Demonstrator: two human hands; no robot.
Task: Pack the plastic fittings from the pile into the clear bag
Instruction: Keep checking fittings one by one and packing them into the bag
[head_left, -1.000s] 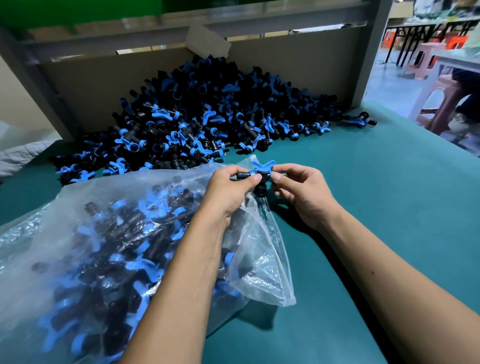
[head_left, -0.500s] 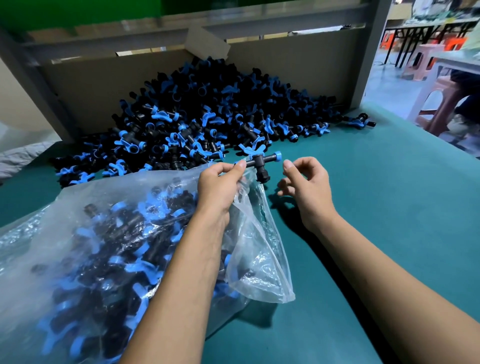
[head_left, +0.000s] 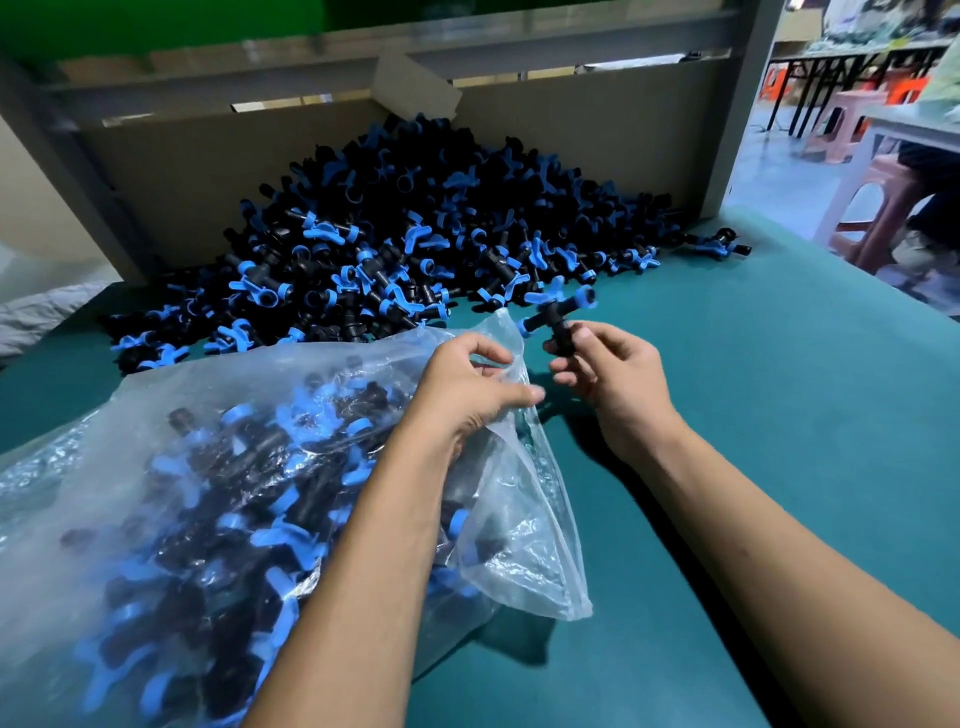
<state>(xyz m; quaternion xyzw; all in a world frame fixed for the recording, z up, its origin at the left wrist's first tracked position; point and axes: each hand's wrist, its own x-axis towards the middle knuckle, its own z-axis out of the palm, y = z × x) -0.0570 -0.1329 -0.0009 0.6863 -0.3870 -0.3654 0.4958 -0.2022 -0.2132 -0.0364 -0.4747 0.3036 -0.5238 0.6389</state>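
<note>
The likeliest slip here is at the mouth of the clear bag (head_left: 218, 499). The left hand (head_left: 467, 389) pinches the thin film at the bag's upper edge, its fingers curled round the plastic, and that film looks slack and slippery. If the pinch loosens, the opening could sag shut and the fitting would land on the green table (head_left: 779, 415) instead of inside. The bag also looks heavily loaded with fittings, bulging toward 8 o'clock, so a pull on the rim could tip some back out through the mouth, which faces 3 o'clock.

The second risk lies with the single fitting (head_left: 558, 314). The right hand (head_left: 613, 374) grips it only by its black lower stem, with thumb and fingertips (head_left: 582, 338) wrapped round that end. The blue-capped crossbar and blue wing stick out above the fingers toward 12 o'clock, unsupported. Such a short hold on a smooth part could let it twist or flick loose when it is swung leftward, and the projecting wing might snag the bag's raised corner.

The fitting sits just beside that corner, at about 2 o'clock from the left hand, apart from the film but near it. The pile (head_left: 415, 234) lies beyond both hands at 11 to 12 o'clock, against the cardboard wall (head_left: 171, 166), still large, so the packing seems far from finished.
</note>
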